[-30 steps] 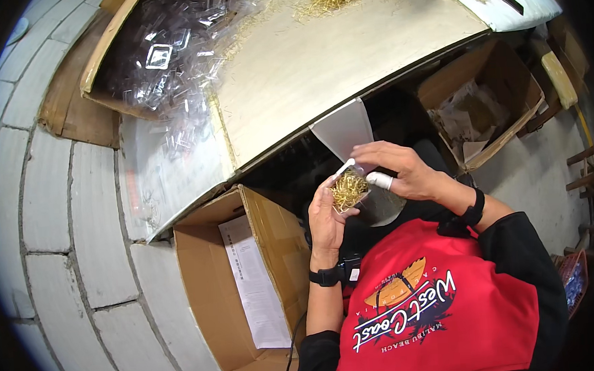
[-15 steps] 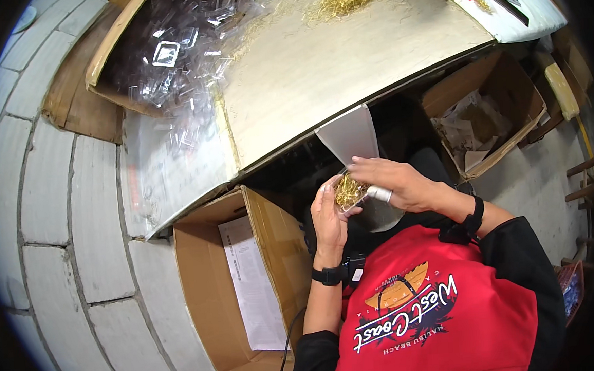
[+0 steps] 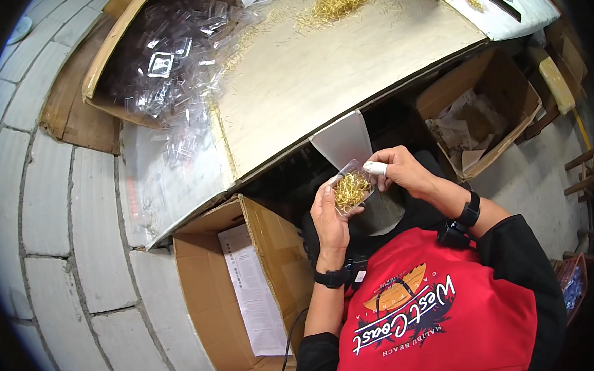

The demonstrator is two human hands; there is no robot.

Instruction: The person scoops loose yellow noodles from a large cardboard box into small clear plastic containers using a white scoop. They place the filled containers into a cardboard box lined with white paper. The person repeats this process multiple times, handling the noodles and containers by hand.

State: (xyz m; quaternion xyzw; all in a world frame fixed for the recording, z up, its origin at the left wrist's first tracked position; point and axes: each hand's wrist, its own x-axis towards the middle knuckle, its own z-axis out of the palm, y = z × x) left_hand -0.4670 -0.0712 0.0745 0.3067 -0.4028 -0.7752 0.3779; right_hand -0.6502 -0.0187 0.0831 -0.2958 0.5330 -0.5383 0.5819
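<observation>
Over my lap, my left hand is wrapped round the lower left side of a small clear plastic box. Thin gold-coloured metal pieces, perhaps pins, fill the box in a tangle. My right hand has a white covering on one digit. Its fingers are curled together and appear to pinch the box's upper right edge; the exact contact is partly hidden. Just beyond the box, a whitish panel slopes down from the table edge.
A pile of gold pieces lies on the pale table. At far left, a carton spills clear plastic boxes. Open cartons stand below, one at left with printed sheets, one at right.
My right hand has drawn back from over the box to its right edge, its fingers curling in. More of the gold pieces shows. My left hand keeps its hold.
</observation>
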